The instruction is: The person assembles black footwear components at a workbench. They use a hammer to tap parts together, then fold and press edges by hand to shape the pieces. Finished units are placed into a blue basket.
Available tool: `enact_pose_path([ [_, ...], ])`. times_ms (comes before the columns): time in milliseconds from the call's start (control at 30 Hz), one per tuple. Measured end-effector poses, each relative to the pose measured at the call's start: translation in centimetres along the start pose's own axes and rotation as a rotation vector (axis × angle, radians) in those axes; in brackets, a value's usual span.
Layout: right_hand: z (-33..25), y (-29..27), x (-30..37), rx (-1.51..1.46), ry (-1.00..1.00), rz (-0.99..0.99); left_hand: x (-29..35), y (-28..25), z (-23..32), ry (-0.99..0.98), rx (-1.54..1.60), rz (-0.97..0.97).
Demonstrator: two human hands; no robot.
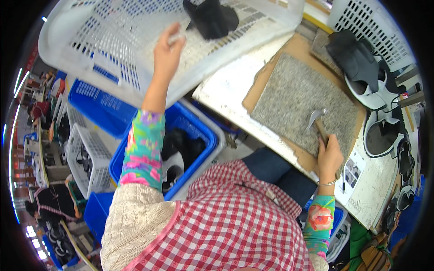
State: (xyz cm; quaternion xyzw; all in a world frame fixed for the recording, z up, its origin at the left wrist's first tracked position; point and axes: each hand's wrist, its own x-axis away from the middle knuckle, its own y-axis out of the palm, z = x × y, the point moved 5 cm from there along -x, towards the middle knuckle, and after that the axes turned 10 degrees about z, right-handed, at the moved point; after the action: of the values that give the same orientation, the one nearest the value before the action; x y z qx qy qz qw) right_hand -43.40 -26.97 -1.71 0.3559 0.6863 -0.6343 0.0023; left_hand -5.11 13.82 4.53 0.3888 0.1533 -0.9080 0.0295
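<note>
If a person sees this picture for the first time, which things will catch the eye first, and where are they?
The big white basket fills the upper left, with the left hand reaching into it near a black shoe part. At right, the right hand holds a hammer over a grey stone slab on the bench. Below the basket stands a blue crate with black and white shoe pieces.

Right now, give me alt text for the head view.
Seen from above, a person's left hand reaches into a white slotted basket near a dark shoe part, while the right hand grips a hammer resting on a grey stone slab. A blue crate of shoe parts sits below.
</note>
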Motion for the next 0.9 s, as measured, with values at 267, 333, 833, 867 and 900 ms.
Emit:
enact_pose_path([
  [267, 0.5, 2.0, -2.6, 0.044, -0.040, 0.073, -23.9, 9.8, -21.2, -0.357, -0.679, -0.261],
  [333, 1.0, 2.7, -3.7, 0.008, -0.008, 0.069, -22.1, 10.6, -23.2, 0.181, -0.668, -0.660],
  [833, 2.1, 4.5, -3.5, -0.501, 0.042, 0.119, -5.0, 19.4, 7.5, 0.464, 0.078, -0.110],
  [867, 1.5, 3.8, -2.7, -0.601, 0.080, 0.092, -2.8, 21.1, 9.5, 0.481, 0.222, -0.192],
  [900, 1.0, 3.1, -2.1, -0.638, 0.084, 0.105, -0.2, 22.6, 10.7, 0.425, 0.319, -0.276],
])
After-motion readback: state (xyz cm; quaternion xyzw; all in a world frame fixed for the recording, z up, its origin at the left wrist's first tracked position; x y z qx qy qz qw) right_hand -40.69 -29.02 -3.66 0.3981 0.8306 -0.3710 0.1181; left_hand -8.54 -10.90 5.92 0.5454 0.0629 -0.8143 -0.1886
